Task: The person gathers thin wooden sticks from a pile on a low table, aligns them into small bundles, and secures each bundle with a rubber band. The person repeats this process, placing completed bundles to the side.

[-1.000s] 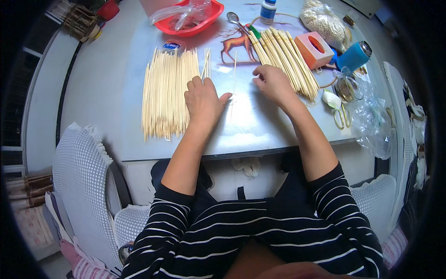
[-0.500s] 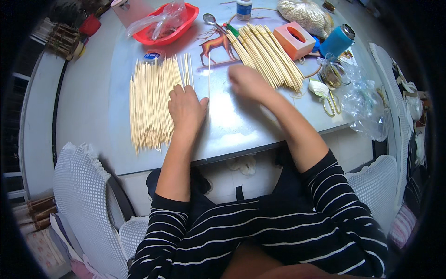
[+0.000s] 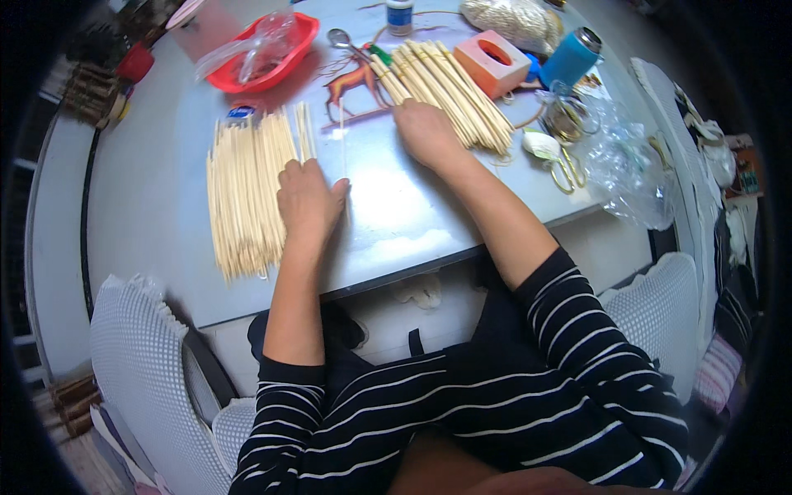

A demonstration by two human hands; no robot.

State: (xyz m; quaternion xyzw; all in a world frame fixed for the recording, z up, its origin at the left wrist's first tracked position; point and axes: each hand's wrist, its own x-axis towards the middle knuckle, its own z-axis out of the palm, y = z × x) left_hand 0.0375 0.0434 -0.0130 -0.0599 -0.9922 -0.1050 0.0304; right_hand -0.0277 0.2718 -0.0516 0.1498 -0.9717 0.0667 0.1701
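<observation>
A broad layer of loose thin wooden sticks (image 3: 247,194) lies on the left of the table. My left hand (image 3: 310,196) rests at its right edge, fingers spread forward over the nearest sticks and thumb held apart. Just beyond those fingers, a few sticks (image 3: 305,132) stand off from the layer. A single stick (image 3: 343,148) lies by the left thumb. To the right, tied bundles of sticks (image 3: 454,95) lie side by side. At their near left side is my right hand (image 3: 427,134), its fingers curled; what they hold, if anything, is hidden.
Behind the sticks are a red basin (image 3: 308,48) with a plastic bag, a spoon (image 3: 339,39) and a white bottle (image 3: 399,16). At right stand a tissue box (image 3: 487,78), a blue flask (image 3: 569,59), scissors (image 3: 568,171) and crumpled clear plastic (image 3: 635,186). Chairs (image 3: 140,363) flank me.
My right hand has moved right and slightly away across the table to the tied bundles. My left hand stays by the loose sticks. The whole view has shifted, so things appear farther left.
</observation>
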